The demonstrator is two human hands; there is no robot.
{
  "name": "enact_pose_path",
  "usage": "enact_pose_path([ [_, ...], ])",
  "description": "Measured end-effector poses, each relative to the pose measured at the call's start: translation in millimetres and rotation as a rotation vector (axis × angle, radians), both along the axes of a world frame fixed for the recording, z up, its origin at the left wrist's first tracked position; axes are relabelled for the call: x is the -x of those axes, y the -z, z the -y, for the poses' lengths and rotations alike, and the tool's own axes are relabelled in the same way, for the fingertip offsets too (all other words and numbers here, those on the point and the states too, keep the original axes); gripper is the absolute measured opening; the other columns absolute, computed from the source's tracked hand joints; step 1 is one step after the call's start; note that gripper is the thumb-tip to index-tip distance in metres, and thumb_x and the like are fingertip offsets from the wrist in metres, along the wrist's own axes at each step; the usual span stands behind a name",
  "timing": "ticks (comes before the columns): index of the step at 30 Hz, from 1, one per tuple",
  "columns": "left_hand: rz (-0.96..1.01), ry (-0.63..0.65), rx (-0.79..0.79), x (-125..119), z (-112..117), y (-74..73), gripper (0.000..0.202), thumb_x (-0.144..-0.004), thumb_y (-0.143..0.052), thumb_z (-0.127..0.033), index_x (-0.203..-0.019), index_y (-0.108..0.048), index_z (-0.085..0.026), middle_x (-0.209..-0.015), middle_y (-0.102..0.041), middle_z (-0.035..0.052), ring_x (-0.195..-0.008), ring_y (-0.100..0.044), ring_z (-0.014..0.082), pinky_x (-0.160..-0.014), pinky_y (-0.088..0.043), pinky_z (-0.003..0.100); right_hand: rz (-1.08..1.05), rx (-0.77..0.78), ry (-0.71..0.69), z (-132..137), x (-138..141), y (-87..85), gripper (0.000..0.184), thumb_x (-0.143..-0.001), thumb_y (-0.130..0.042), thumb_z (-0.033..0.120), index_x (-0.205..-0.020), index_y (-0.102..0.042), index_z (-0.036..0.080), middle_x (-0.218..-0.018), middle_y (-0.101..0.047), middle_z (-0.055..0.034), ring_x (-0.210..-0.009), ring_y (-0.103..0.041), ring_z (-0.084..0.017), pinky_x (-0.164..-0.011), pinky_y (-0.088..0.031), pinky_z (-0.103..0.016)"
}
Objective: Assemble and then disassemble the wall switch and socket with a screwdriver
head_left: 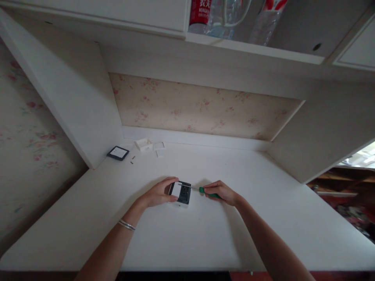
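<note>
My left hand [160, 192] grips the left side of a small wall-switch-like unit [184, 193], thumb at its near edge and fingers at the far edge. The unit has a black top with recessed parts, a white panel on its left and a white body below. My right hand [222, 191] is closed around a screwdriver [201, 190] with a green handle. Its thin metal shaft points left and lies across the unit's far part; I cannot make out exactly where the tip touches.
At the back left lie a dark square plate [118, 152] with a white centre, a white open box [143, 144], a thin white frame [159, 146], a small white piece [159, 153] and two screw-like bits [133, 159]. Plastic bottles [268, 19] stand on the overhead shelf [254, 48].
</note>
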State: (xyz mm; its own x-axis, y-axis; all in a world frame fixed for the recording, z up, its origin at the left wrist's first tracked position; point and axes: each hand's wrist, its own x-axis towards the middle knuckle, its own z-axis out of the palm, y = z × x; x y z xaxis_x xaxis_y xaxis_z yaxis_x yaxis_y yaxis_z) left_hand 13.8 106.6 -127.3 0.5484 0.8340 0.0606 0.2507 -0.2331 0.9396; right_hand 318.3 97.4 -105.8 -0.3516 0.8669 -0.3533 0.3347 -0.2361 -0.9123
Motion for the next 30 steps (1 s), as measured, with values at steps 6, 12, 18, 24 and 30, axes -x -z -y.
enact_pose_path([
  [6, -0.002, 0.000, -0.011, 0, -2, 3.9, 0.070, -0.064, -0.078, -0.029, -0.129, -0.051, -0.024, -0.139, -0.043, 0.0091, -0.127, -0.040, 0.0269, -0.108, -0.029, 0.041, 0.164, -0.103, -0.082, -12, 3, -21.3, 0.042, -0.068, -0.068, 0.044, -0.100, -0.073, 0.016, -0.065, -0.061, -0.0008, -0.046, -0.033, -0.006, -0.042, -0.022, -0.022],
  [12, -0.002, 0.033, -0.008, 0, -2, 0.9, 0.068, -0.064, -0.078, -0.028, -0.127, -0.052, -0.024, -0.136, -0.044, 0.0088, -0.124, -0.043, 0.0263, -0.106, -0.032, 0.040, 0.486, -0.372, -0.227, -11, -13, -65.3, 0.033, -0.076, -0.060, 0.044, -0.096, -0.075, 0.022, -0.070, -0.066, 0.0003, -0.058, -0.048, -0.013, -0.055, -0.036, -0.025],
  [18, -0.014, 0.024, -0.006, 1, 0, -1.1, 0.068, -0.066, -0.077, -0.027, -0.128, -0.051, -0.024, -0.138, -0.043, 0.0086, -0.126, -0.041, 0.0257, -0.107, -0.031, 0.039, 0.656, -0.569, -0.404, -3, 8, -91.3, 0.029, -0.083, -0.052, 0.038, -0.094, -0.075, 0.025, -0.062, -0.063, 0.0013, -0.053, -0.047, -0.012, -0.054, -0.033, -0.026],
  [24, -0.015, 0.027, -0.042, 2, -2, 1.5, 0.069, -0.065, -0.078, -0.028, -0.128, -0.052, -0.025, -0.135, -0.045, 0.0079, -0.124, -0.044, 0.0248, -0.106, -0.032, 0.036, 0.690, -0.600, -0.429, -9, 14, -92.9, 0.026, -0.082, -0.054, 0.037, -0.093, -0.075, 0.027, -0.071, -0.069, 0.0000, -0.058, -0.053, -0.014, -0.059, -0.035, -0.026],
  [30, 0.035, 0.012, -0.018, 4, -4, 9.0, 0.069, -0.062, -0.079, -0.027, -0.126, -0.052, -0.022, -0.130, -0.047, 0.0089, -0.115, -0.050, 0.0245, -0.097, -0.040, 0.034, 0.678, -0.765, -0.413, -3, 5, -66.5, 0.029, -0.086, -0.051, 0.035, -0.105, -0.072, 0.027, -0.087, -0.072, -0.0023, -0.073, -0.062, -0.017, -0.066, -0.041, -0.026],
])
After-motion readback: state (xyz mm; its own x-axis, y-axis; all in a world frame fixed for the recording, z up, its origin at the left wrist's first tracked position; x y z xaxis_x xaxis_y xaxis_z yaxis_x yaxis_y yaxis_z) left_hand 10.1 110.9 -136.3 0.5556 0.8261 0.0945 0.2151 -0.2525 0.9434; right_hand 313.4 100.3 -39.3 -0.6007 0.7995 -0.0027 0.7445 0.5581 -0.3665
